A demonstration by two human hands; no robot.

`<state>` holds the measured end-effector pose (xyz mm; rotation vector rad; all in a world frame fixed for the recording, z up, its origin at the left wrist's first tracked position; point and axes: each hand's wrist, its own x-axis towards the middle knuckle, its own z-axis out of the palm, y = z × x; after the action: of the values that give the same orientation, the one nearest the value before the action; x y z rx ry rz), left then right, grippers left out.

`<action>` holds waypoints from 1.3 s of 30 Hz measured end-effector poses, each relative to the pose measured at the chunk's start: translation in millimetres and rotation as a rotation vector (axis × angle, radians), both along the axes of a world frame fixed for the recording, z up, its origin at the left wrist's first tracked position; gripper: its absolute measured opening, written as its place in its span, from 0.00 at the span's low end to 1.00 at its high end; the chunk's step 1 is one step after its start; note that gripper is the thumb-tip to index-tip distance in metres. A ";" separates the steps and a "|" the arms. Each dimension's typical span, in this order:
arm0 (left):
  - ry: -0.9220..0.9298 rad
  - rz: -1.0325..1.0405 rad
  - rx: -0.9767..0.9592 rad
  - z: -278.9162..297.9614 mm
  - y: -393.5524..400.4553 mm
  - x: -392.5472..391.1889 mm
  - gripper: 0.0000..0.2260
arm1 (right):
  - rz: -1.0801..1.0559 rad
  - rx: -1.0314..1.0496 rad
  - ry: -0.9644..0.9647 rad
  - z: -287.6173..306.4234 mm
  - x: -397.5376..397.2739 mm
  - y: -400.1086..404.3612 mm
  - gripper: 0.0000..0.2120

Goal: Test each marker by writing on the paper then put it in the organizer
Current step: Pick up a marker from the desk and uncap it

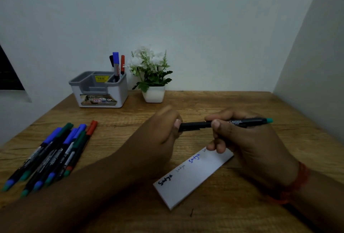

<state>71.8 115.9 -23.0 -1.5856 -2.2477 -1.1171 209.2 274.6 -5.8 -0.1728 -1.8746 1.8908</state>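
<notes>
1. While the left hand (165,126) pinches the cap end, the right hand (242,139) clamps the marker (223,124) level above the paper (193,178), near the desk's (260,102) front edge, likely to cap or uncap it.
2. Untested markers (50,156) wait at the left edge; the organizer (100,89) stands at the back.

The left hand (163,126) hides the black teal-ended marker's (234,123) cap end; the right hand (247,139) covers the white paper strip's (193,177) far corner.

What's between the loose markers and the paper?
Head view: only the left forearm crosses above bare table between markers and paper.
</notes>
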 end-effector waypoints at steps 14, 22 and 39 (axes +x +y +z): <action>0.173 -0.041 -0.246 3.2 0.7 -25.5 0.12 | -0.052 0.042 -0.037 -0.6 -3.2 4.3 0.14; 0.440 0.404 -0.523 13.8 -32.9 -88.0 0.34 | -0.060 0.279 -0.147 2.5 -2.8 -11.6 0.11; 0.083 0.859 -0.438 12.7 -110.6 -180.5 0.38 | -0.033 1.118 -0.265 95.5 -217.2 -78.5 0.12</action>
<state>-108.7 5.4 -10.3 -0.5536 -2.7670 -0.3339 -8.0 196.1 89.6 -0.0739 -2.7674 0.5886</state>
